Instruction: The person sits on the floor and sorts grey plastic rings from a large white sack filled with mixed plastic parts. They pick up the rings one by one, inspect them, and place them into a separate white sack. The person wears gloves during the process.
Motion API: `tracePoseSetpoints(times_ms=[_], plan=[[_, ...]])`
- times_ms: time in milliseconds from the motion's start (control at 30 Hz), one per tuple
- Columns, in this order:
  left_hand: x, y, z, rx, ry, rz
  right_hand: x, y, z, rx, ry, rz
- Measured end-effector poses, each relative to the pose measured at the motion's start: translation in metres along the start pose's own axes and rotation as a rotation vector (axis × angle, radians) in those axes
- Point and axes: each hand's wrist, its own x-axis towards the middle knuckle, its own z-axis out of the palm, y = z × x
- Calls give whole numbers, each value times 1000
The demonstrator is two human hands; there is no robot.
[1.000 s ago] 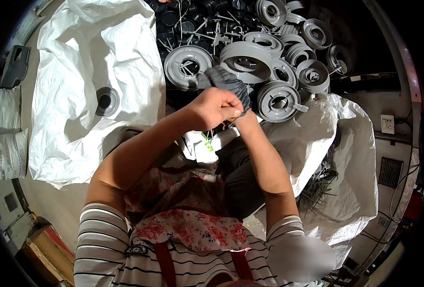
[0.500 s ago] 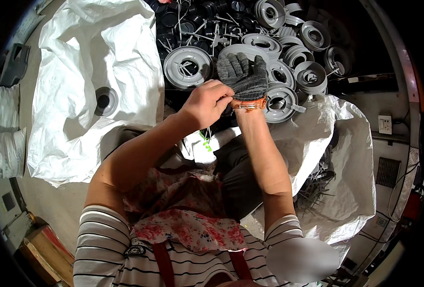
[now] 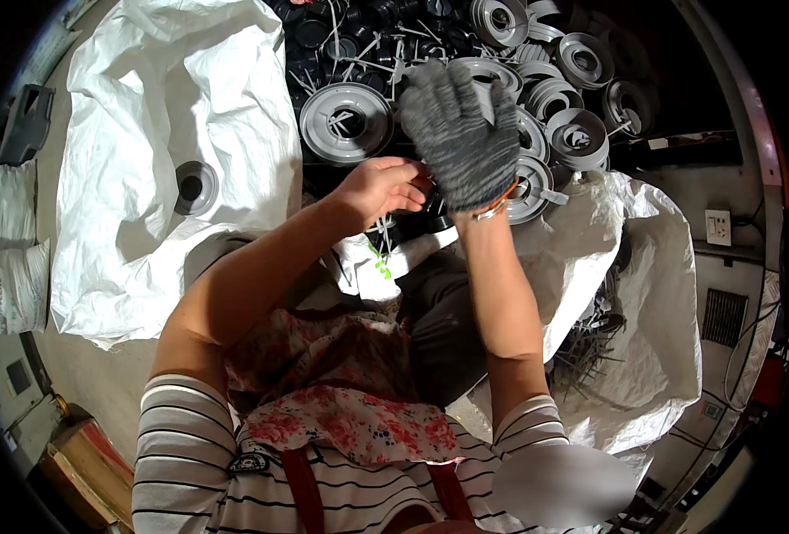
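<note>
Head view: low in the frame sits a flowered apron (image 3: 341, 418). Near the centre, the bare left hand (image 3: 378, 189) pinches the cuff of the grey glove (image 3: 459, 133) on the right hand (image 3: 461, 142), whose fingers are spread apart. Beyond, at the top, lies a pile of grey plastic reels (image 3: 537, 98), with a white sack (image 3: 163, 133) at upper left.

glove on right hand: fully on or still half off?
On. The grey knit glove covers the right hand to the orange cuff at the wrist, fingers spread; the bare left hand touches that cuff.
</note>
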Motion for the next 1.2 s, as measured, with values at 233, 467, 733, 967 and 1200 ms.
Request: tracePoseSetpoints(times_ms=[233,467,733,967,1200], plan=[[-12,10,8,-156,-410,-54,-16,26,-9,1,-61,258],[-15,1,-2,-189,-313,-133,-25,69,18,-229,-2,466],[-3,-14,0,9,351,-19,1,21,-22,-2005,170,-448],[-18,-3,18,656,308,396,-1,2,-63,-2563,220,-564],[-29,11,18,604,137,224,2,22,-46,-2156,606,-148]])
